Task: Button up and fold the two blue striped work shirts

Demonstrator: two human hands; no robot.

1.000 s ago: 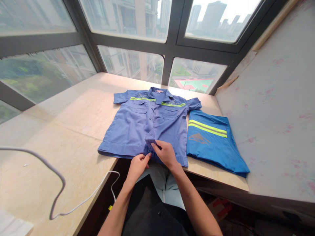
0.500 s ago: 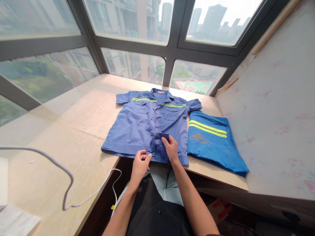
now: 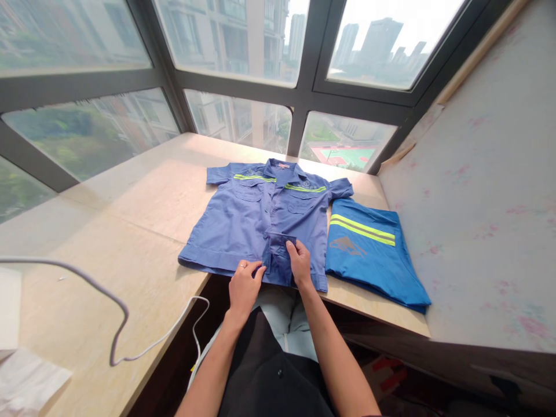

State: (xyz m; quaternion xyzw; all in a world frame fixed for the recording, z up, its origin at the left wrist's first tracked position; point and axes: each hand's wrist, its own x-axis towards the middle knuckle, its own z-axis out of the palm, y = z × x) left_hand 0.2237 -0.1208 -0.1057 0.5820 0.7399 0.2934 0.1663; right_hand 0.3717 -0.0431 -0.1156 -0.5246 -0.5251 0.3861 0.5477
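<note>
A blue short-sleeved work shirt (image 3: 237, 223) with yellow-green stripes across the chest lies front up, collar toward the window. Its lower front is partly open, and one front edge is turned up near the hem. My right hand (image 3: 299, 260) pinches that lifted edge between thumb and fingers. At the bottom hem, my left hand (image 3: 247, 286) is closed on the other front edge beside the placket, thumb against forefinger. A ring shows on one left finger.
Right of the shirt lies a folded brighter-blue garment (image 3: 360, 255) with a yellow-green stripe. A grey-white cable (image 3: 117, 324) crosses the pale tabletop (image 3: 108, 249) at left, near white paper (image 3: 32, 379). Windows (image 3: 234, 116) rise behind; a flowered wall (image 3: 486, 220) stands at right.
My left hand has moved up slightly and its fingers have closed on the shirt's hem edge. My right hand keeps its pinch. The view has shifted a little.
</note>
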